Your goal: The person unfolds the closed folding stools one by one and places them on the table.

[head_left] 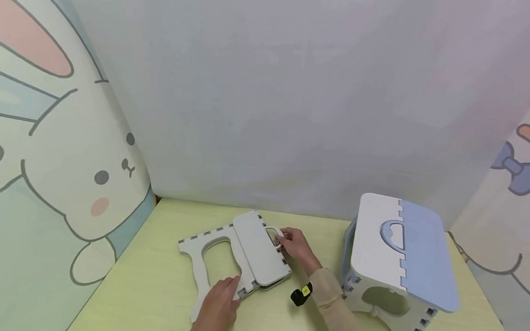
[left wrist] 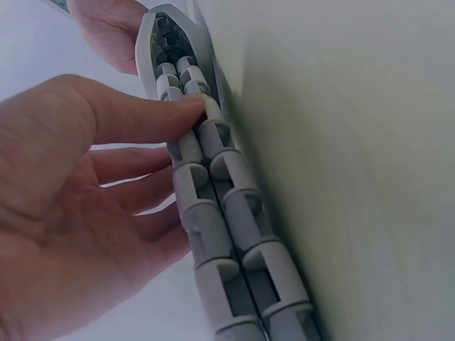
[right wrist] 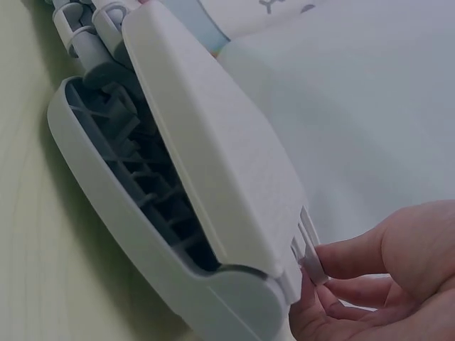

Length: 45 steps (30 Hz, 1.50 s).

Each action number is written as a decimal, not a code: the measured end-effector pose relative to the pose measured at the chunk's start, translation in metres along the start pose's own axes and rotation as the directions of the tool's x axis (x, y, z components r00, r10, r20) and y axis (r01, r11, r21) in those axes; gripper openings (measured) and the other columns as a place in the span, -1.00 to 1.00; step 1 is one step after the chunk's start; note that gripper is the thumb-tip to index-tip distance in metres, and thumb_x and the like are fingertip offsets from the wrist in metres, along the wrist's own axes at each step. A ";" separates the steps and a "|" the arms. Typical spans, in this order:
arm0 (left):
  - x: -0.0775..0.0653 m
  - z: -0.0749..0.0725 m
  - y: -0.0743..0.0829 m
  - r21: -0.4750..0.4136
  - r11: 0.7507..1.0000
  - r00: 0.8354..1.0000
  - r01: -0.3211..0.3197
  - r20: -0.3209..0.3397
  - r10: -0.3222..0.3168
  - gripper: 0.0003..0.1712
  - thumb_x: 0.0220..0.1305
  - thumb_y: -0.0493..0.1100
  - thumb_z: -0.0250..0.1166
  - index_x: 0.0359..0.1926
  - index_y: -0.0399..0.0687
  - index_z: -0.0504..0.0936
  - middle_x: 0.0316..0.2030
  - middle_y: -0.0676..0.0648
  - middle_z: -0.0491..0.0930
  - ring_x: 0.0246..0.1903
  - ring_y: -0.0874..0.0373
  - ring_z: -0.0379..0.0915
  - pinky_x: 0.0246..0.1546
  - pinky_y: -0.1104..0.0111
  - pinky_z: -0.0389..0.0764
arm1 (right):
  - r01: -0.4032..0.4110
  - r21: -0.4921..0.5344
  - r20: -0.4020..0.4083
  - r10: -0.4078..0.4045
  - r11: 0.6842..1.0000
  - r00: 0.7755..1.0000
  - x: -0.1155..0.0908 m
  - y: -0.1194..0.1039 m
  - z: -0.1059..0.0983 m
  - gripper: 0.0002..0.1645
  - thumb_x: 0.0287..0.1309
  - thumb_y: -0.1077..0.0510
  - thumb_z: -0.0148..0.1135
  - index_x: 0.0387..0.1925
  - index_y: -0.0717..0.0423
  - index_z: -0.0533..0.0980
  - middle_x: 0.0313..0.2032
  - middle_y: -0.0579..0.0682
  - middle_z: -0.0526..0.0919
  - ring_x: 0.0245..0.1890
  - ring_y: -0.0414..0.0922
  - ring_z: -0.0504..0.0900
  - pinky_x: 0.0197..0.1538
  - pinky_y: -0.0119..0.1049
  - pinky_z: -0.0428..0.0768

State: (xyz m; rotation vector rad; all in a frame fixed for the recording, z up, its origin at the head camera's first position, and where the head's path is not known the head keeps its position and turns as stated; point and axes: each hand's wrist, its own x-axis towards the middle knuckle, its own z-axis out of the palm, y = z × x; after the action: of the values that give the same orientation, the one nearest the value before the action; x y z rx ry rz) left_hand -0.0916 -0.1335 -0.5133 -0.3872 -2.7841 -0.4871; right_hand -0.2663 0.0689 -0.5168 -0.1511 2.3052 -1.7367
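Note:
A white folding stool (head_left: 260, 248) lies folded nearly flat on the table, its leg panel with a large cut-out (head_left: 200, 268) toward the left. My left hand (head_left: 221, 304) grips its near edge. In the left wrist view the thumb presses on the grey-and-white hinge knuckles (left wrist: 202, 220), with the other fingers against the panel's side. My right hand (head_left: 297, 246) pinches the stool's small loop handle (right wrist: 311, 249) between thumb and fingers. The right wrist view shows a gap between the two top halves (right wrist: 206, 142), with dark ribs inside.
A second folding stool (head_left: 374, 243), white and blue, stands unfolded on the table (head_left: 148, 285) to the right of my right forearm. A black device with a yellow mark (head_left: 301, 295) sits at my right wrist. A pale curtain (head_left: 268, 110) hangs behind the table, with rabbit-printed panels (head_left: 77, 174) at the sides.

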 end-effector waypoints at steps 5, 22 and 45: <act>-0.001 -0.001 -0.001 -0.031 0.999 1.000 0.024 0.009 -0.023 -0.45 -0.04 -0.32 0.39 0.05 -0.33 0.51 -0.15 -0.14 0.58 -0.18 -0.02 0.49 -0.13 0.17 0.54 | 0.017 0.014 0.007 -0.017 1.000 1.000 -0.005 -0.004 -0.002 -0.67 0.30 0.25 0.11 0.06 0.32 0.47 -0.32 0.14 0.63 -0.43 -0.12 0.57 -0.35 -0.28 0.61; -0.006 -0.006 -0.002 -0.066 0.998 0.993 -0.026 -0.113 0.018 -0.41 -0.05 -0.23 0.46 0.06 -0.29 0.53 -0.13 -0.13 0.59 -0.16 0.04 0.51 -0.16 0.20 0.56 | 0.052 0.062 -0.021 -0.051 0.997 0.998 -0.019 -0.025 -0.010 -0.64 0.28 0.24 0.14 0.07 0.32 0.46 -0.22 0.19 0.62 -0.31 -0.08 0.63 -0.21 -0.25 0.66; -0.004 -0.006 0.000 -0.102 0.993 0.978 -0.056 -0.207 0.034 -0.38 -0.09 -0.24 0.49 0.07 -0.28 0.55 -0.13 -0.08 0.59 -0.13 0.08 0.52 -0.12 0.24 0.58 | 0.139 0.102 -0.088 -0.130 0.985 0.988 -0.029 -0.049 -0.017 -0.60 0.26 0.24 0.18 0.10 0.31 0.46 -0.24 0.19 0.58 -0.31 -0.07 0.64 -0.21 -0.25 0.67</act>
State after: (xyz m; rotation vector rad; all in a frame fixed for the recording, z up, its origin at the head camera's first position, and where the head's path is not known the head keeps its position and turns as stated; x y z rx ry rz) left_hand -0.0869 -0.1366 -0.5087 -0.3985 -2.5527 -0.6302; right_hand -0.2459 0.0774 -0.4613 -0.2249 2.2984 -1.9630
